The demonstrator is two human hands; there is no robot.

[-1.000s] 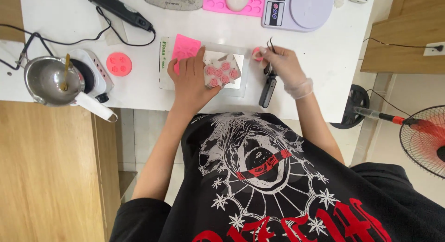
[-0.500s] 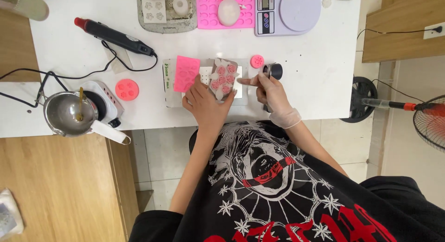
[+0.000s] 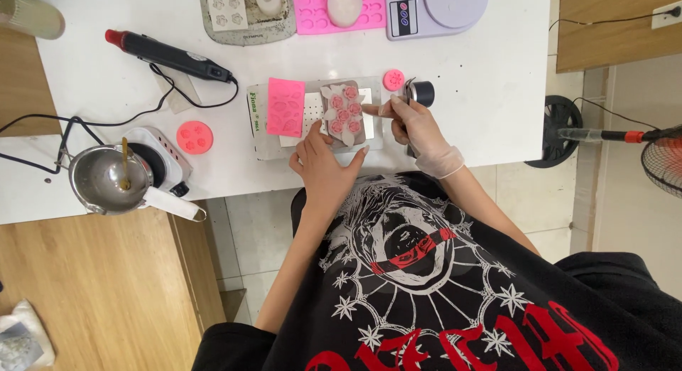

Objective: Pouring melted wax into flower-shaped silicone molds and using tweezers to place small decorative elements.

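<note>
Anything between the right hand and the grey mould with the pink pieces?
Nothing visible. The right hand already has its forefinger on the right edge of the grey mould, and the left hand steadies the mould's near edge. The pink mould lies to the side, out of the way.

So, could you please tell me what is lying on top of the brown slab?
Several pink flower shapes lie on the brown slab; pale pieces stick out around its edges. The left hand covers its near corner.

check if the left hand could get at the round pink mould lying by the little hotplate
Probably yes. The left hand rests at the table edge beside the small board of pink flower pieces, and the white table between it and the round pink mould looks bare.
</note>
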